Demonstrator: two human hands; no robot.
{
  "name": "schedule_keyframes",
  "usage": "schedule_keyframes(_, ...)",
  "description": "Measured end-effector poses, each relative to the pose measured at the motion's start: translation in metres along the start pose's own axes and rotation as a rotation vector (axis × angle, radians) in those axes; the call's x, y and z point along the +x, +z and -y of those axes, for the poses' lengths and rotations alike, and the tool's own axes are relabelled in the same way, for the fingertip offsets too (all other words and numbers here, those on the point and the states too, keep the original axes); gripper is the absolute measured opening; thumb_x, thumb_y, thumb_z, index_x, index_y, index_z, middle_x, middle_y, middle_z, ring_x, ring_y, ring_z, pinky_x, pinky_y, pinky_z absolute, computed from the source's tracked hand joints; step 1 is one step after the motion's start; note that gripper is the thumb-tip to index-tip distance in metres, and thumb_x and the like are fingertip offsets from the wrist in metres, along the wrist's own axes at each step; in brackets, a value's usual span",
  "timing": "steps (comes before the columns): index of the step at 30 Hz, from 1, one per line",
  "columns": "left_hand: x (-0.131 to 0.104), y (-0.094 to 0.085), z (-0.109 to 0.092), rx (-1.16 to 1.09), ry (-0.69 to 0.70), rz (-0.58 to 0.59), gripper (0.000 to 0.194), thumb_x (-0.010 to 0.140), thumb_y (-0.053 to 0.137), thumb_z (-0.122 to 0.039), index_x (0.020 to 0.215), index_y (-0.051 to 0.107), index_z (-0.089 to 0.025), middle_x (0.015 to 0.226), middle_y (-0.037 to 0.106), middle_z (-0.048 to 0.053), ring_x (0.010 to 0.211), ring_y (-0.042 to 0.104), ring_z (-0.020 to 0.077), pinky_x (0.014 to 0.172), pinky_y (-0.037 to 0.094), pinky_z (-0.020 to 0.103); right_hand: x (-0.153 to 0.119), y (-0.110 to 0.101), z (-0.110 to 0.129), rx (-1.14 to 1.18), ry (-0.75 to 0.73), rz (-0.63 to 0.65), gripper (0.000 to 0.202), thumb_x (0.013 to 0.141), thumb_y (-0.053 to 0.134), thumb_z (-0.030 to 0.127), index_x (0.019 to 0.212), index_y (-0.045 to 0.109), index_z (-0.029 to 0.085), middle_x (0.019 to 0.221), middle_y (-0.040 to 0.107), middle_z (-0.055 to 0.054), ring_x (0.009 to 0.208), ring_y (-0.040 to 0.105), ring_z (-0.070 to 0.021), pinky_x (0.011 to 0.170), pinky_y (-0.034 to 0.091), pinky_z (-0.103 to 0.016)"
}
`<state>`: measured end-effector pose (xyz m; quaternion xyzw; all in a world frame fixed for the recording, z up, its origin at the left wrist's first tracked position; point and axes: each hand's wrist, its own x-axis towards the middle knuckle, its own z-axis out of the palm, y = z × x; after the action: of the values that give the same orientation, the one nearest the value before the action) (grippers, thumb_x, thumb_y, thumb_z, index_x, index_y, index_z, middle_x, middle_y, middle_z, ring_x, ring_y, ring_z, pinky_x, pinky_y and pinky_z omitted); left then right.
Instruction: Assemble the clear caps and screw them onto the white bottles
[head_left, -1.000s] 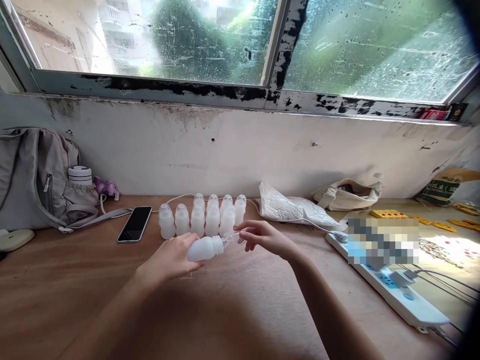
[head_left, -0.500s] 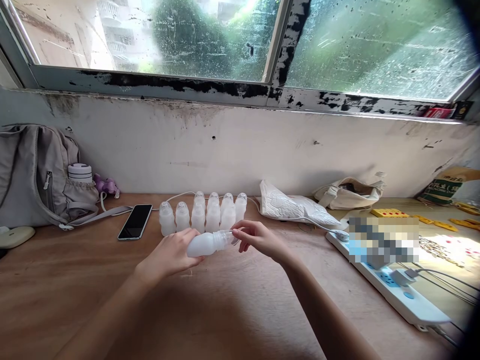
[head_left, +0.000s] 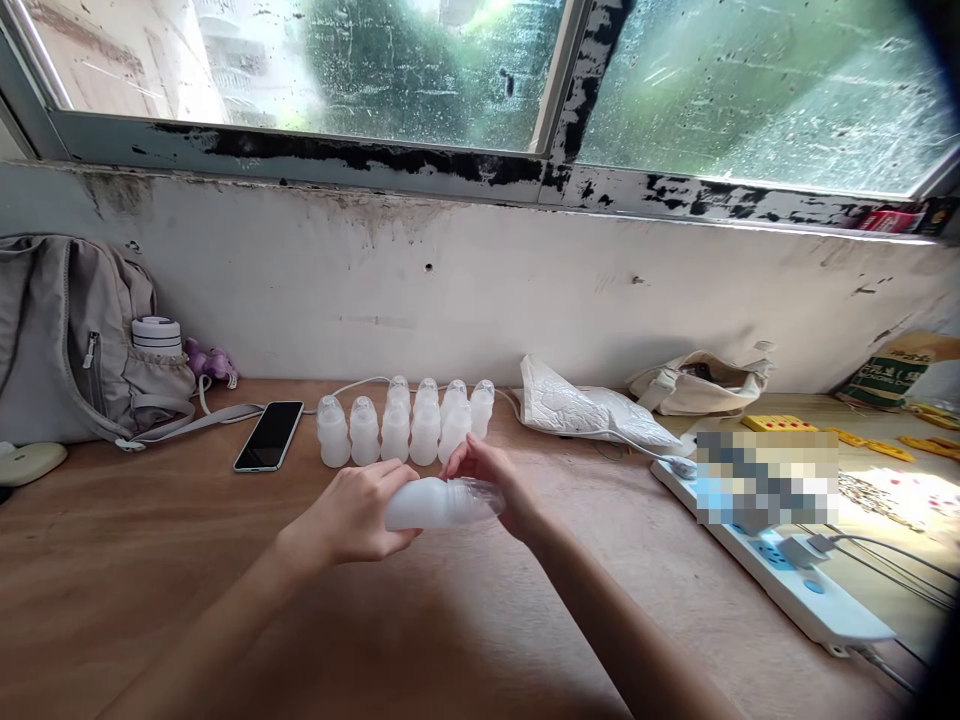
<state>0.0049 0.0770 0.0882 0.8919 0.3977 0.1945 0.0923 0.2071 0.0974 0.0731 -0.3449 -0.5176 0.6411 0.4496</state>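
A frosted white bottle (head_left: 431, 503) lies sideways in the air between my hands, its clear cap end pointing right. My left hand (head_left: 364, 512) is wrapped round the bottle's base end. At the cap end, my right hand (head_left: 495, 487) has its fingers closed against the far side of the neck and clear cap, partly hidden behind them. Beyond my hands, several similar bottles (head_left: 333, 435) with clear caps stand upright in rows on the wooden table (head_left: 180, 560).
A phone (head_left: 269, 437) lies left of the bottles, near a grey backpack (head_left: 37, 340). To the right are a white padded package (head_left: 592, 405), a cloth bag (head_left: 701, 385) and a white power strip (head_left: 780, 570) with cables. Yellow pieces (head_left: 780, 424) lie farther right.
The bottle has turned nearer to level and moved slightly right. My right hand has shifted from the cap's tip to alongside the neck and cap. The view has moved slightly.
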Motion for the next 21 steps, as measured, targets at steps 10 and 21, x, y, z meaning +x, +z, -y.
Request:
schedule_keyframes(10, -0.003, 0.007, -0.01, -0.018, 0.054, -0.007, 0.027, 0.061, 0.054, -0.024, 0.087, 0.054, -0.017, 0.074, 0.056, 0.002, 0.063, 0.053, 0.0164, 0.054, 0.042, 0.027, -0.007, 0.008, -0.001, 0.118, 0.109, 0.071, 0.034, 0.08, 0.045, 0.038, 0.061, 0.055, 0.013, 0.061, 0.047, -0.002, 0.052, 0.04, -0.0099, 0.05, 0.03, -0.023)
schedule_keyframes(21, -0.011, -0.011, -0.032, 0.058, 0.012, 0.012, 0.021, 0.063, 0.05, -0.026, 0.081, 0.054, -0.017, 0.069, 0.054, 0.003, 0.058, 0.051, 0.0168, 0.048, 0.039, 0.028, -0.017, 0.019, 0.01, 0.074, 0.06, 0.094, 0.028, 0.075, 0.045, 0.036, 0.057, 0.051, 0.015, 0.063, 0.045, -0.002, 0.055, 0.037, -0.0117, 0.053, 0.031, -0.025)
